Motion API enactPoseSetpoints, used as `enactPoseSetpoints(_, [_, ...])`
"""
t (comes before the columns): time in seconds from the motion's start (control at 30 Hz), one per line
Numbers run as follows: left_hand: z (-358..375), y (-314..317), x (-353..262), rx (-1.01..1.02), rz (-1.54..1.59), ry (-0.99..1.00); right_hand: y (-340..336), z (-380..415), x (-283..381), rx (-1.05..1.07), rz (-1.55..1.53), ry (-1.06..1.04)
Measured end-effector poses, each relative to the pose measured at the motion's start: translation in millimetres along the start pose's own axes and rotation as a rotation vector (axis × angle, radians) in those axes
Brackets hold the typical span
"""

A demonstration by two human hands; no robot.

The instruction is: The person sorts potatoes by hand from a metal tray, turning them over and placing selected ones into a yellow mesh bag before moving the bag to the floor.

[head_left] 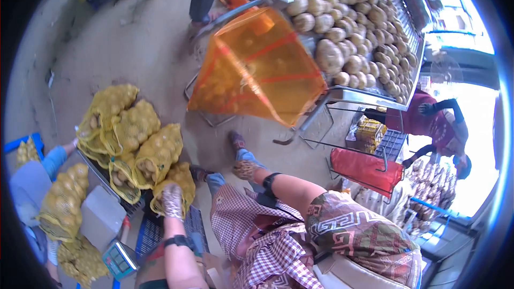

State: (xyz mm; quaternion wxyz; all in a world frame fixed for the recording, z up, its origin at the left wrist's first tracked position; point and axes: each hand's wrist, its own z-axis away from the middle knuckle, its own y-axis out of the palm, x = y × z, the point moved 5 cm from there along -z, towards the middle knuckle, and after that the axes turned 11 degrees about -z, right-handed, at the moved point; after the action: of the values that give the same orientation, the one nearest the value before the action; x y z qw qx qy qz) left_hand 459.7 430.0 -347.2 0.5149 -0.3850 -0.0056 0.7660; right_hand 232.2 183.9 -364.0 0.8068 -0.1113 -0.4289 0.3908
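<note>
My left hand (pixel 171 201), in a patterned glove, grips the top of a yellow mesh bag of potatoes (pixel 186 179). This bag lies at the near end of a group of several filled mesh bags (pixel 136 128). My right hand (pixel 247 170), also gloved, hangs beside my leg. It appears to hold nothing, with its fingers loosely extended and partly blurred. Beyond my feet, an orange mesh bag (pixel 262 69) is stretched over a metal frame, its mouth spread wide. Some potatoes show dimly through its side.
A metal sorting table (pixel 348 95) piled with potatoes (pixel 342 32) stands beyond the orange bag. A digital scale (pixel 119 259) sits at lower left, near another person's sleeve (pixel 53 161). A red bag on a frame (pixel 367 171) and a co-worker (pixel 436 126) are at right.
</note>
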Motion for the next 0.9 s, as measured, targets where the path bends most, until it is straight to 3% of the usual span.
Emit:
enactPoseSetpoints(0.07, [19,37,-47,0.08,-0.048,0.168,27,49,-62,-0.164,-0.087,0.072])
enactPoseSetpoints(0.1, [41,44,-104,0.084,-0.199,0.296,46,74,-90,-0.254,-0.12,0.099])
enactPoseSetpoints(0.17, [76,65,-175,0.083,-0.325,0.468,-33,141,-55,-0.195,-0.246,0.263])
enactPoseSetpoints(0.2, [91,75,-199,0.17,-0.356,0.417,-46,168,-55,-0.227,-0.351,0.379])
enactPoseSetpoints(0.23, [96,91,-207,0.183,-0.398,0.486,-49,193,-60,-0.255,-0.462,0.489])
enactPoseSetpoints(0.3, [126,103,-259,0.304,-0.522,0.461,-28,241,-82,-0.409,-1.0,0.737])
enactPoseSetpoints(0.33, [126,116,-261,0.373,-0.473,0.437,-26,261,-84,-0.474,-0.876,0.702])
enactPoseSetpoints(0.37, [132,123,-275,0.355,-0.564,0.499,-35,290,-71,-0.569,-1.33,0.928])
enactPoseSetpoints(0.43, [141,135,-306,0.314,-0.672,0.564,-27,328,-69,-0.724,-1.57,0.896])
enactPoseSetpoints(0.6, [164,146,-365,0.378,-0.66,0.58,9,387,-68,-0.929,-1.727,0.999])
enactPoseSetpoints(0.73, [159,136,-408,0.127,-0.413,0.936,53,405,-59,-1.132,-1.915,0.864])
enactPoseSetpoints(0.8, [156,128,-443,0.095,-0.394,0.834,118,393,-93,-1.071,-1.222,0.68])
enactPoseSetpoints(0.87, [138,126,-466,-0.01,-0.462,0.963,122,394,-88,-1.073,-1.133,0.658])
enactPoseSetpoints(0.9, [133,125,-477,-0.038,-0.442,0.99,116,399,-87,-1.067,-1.246,0.733])
